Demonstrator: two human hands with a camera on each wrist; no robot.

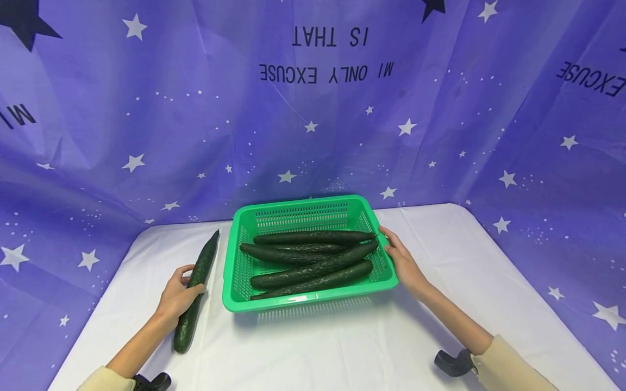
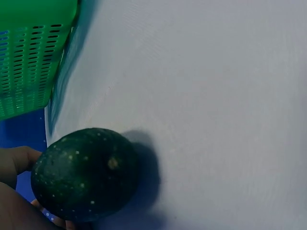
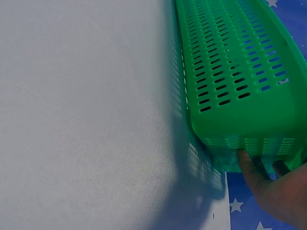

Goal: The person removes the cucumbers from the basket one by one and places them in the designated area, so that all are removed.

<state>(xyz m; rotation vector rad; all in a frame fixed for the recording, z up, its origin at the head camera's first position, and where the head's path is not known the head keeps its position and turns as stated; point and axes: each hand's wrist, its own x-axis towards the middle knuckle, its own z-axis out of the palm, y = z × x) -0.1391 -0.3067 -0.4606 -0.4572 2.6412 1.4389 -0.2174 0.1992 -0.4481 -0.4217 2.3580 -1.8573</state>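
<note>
On the left of the white table, my left hand (image 1: 177, 296) grips a long dark green cucumber (image 1: 196, 304) around its middle, thumb on the near side. The blunt end of that cucumber (image 2: 86, 175) faces the left wrist camera, with a shadow beside it. In the middle stands a green plastic basket (image 1: 230, 282) with slotted walls. Several cucumbers (image 1: 313, 269) lie across it, some overlapping. My right hand (image 1: 403, 266) holds the basket's right end by the rim. In the right wrist view, fingers of the right hand (image 3: 276, 191) touch the slotted end wall.
A white cloth (image 1: 303, 347) covers the table. Behind and at both sides hangs a purple curtain (image 1: 313, 141) with stars and upside-down lettering, close to the basket's far side. A dark wrist mount (image 1: 454, 363) sits by the right sleeve.
</note>
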